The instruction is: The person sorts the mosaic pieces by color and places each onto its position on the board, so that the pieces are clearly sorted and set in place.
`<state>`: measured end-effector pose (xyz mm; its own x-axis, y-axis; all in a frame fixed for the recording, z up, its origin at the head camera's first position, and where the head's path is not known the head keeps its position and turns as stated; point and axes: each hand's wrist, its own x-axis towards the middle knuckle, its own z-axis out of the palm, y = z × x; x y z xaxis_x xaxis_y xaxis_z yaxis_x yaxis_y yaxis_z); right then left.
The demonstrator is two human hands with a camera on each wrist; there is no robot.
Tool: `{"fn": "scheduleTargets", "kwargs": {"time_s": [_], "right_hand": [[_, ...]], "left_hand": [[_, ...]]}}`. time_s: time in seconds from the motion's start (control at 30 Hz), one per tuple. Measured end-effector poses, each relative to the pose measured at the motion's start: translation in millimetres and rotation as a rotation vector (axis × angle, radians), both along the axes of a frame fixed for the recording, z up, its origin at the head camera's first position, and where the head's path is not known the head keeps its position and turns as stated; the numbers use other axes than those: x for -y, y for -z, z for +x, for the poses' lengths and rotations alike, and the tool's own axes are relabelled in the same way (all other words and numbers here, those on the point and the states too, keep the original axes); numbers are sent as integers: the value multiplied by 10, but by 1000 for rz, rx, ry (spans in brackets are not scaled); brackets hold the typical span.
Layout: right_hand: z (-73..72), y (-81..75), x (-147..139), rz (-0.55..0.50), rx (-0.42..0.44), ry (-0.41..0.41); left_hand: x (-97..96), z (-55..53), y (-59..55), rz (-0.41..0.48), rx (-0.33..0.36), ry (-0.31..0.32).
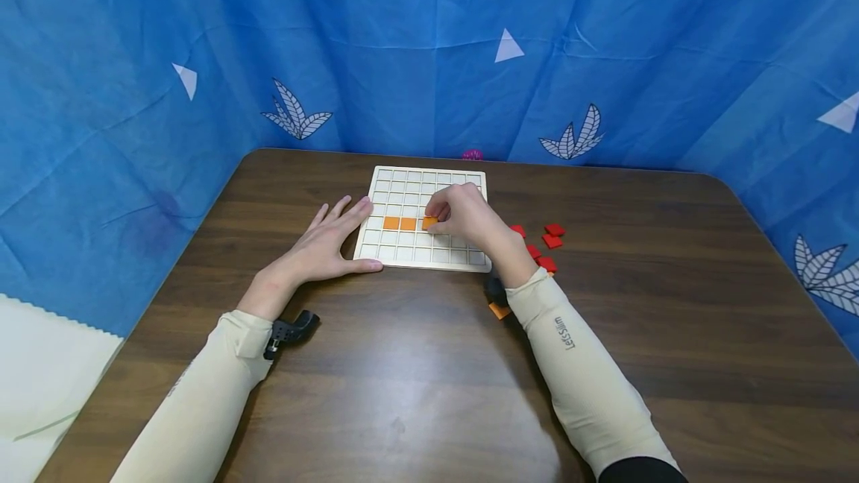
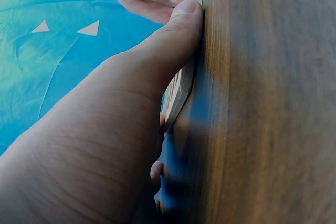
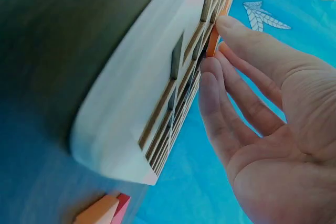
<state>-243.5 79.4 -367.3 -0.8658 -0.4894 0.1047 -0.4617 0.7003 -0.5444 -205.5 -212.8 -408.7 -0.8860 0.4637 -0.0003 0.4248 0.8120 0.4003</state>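
Observation:
A pale gridded board (image 1: 423, 258) lies on the brown table, its square cells bounded by raised lines. Two orange square tiles (image 1: 399, 223) sit side by side in one row of it. Just right of them my right hand (image 1: 466, 215) pinches another orange tile (image 3: 213, 41) between thumb and fingers, low over the grid. My left hand (image 1: 329, 241) is spread at the board's left side, fingertips on its left edge and thumb along the near left corner. In the left wrist view the thumb (image 2: 184, 17) lies against the board's side.
Several red tiles (image 1: 552, 241) lie loose right of the board, partly behind the right forearm. An orange tile (image 1: 499, 311) lies near the right wrist. Black camera mounts (image 1: 293, 329) sit on the wrists. A blue patterned curtain (image 1: 429, 43) hangs behind the table.

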Motion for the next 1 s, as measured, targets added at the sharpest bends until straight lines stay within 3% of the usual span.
{"fn": "scheduleTargets", "kwargs": {"time_s": [0.6, 1.0], "right_hand": [[78, -21, 97, 50, -41, 6], [216, -46, -355, 49, -106, 31]], "left_hand": [[1, 1, 9, 8, -1, 1], [-2, -4, 5, 11, -11, 12]]}}
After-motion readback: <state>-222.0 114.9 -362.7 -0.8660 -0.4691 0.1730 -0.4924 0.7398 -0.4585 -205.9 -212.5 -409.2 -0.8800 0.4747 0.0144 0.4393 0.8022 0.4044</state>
